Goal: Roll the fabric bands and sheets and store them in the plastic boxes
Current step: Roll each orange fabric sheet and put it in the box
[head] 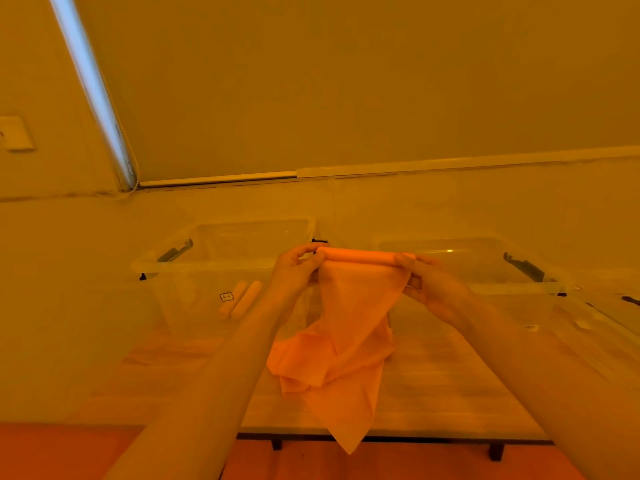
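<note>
Behind the table (433, 393), left plastic box (194, 268) holds two finished rolls (240, 299). Left hand (294, 271) and right hand (436, 289) pinch the fabric sheet (349, 341), half rolled; next, probably continue winding evenly.

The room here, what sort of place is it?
Probably an ordinary indoor room, home or office. A wooden table stands against a window with a drawn roller blind, and a wall switch plate shows at left.
</note>
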